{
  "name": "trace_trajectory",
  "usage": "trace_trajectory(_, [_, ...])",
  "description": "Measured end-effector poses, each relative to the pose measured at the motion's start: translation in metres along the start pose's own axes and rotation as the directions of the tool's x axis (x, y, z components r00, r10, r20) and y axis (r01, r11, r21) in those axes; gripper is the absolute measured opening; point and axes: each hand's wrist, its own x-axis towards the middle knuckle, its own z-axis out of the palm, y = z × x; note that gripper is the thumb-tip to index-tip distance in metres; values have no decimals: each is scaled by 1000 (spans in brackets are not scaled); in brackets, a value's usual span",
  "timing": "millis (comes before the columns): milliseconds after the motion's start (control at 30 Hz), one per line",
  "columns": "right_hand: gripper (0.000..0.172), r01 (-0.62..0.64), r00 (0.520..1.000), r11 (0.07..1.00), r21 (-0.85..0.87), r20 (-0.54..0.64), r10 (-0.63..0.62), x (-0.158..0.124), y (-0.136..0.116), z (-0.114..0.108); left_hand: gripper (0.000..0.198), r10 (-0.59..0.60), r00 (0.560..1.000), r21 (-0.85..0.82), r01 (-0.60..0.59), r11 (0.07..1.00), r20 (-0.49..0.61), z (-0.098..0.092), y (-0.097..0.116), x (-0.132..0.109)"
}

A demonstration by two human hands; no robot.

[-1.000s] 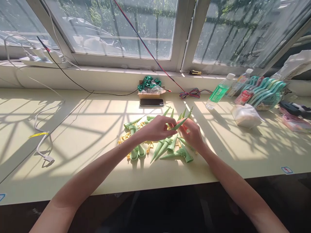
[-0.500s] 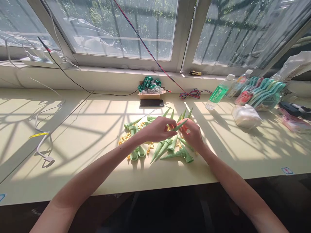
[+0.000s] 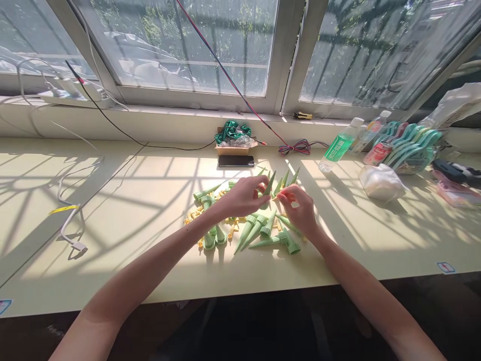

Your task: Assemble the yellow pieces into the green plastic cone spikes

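My left hand [image 3: 244, 197] pinches a green plastic spike [image 3: 270, 183] between thumb and fingers, its tip pointing up. Close beside it, my right hand [image 3: 300, 209] has thumb and forefinger together on a small yellow plastic piece [image 3: 276, 197], partly covered by the fingertips. Under and around both hands lies a pile of pale green spikes [image 3: 258, 231], some with ribbed caps. One capped spike [image 3: 290, 242] lies at the near right of the pile. Small yellow fittings [image 3: 232, 228] are scattered among them, mostly to the left.
Behind the pile lie a phone [image 3: 236, 161] and a small cardboard box [image 3: 235, 149] holding green material. Bottles [image 3: 340, 145], a can [image 3: 378, 153], a white packet [image 3: 382, 182] and teal hangers [image 3: 409, 145] stand at right. A white cable [image 3: 63, 225] crosses the left side.
The green spike in my left hand has turned from slanting rightward to pointing upward. The right fingertips have come away from it, and a small yellow piece now shows in them.
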Motion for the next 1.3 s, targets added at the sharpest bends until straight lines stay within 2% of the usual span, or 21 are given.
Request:
trace_trajectory(200, [10,16,1000,1000,18,-19,-16,-2,-1,1,10,-26,1000,-86,25,996,-6,1,-1,2])
trace_trajectory(667, [8,63,996,997,-38,-63,-66,-5,-1,2,12,-9,1000,-149,9,989,-2,2,-2,2])
trace_trajectory(833, [7,62,996,998,-24,-56,-63,-5,-2,1,14,-7,1000,-148,10,989,22,1,-2,1])
trace_trajectory(1300, [6,59,998,998,-1,-24,-59,-6,-1,2,12,-12,1000,-186,12,983,2,1,0,1])
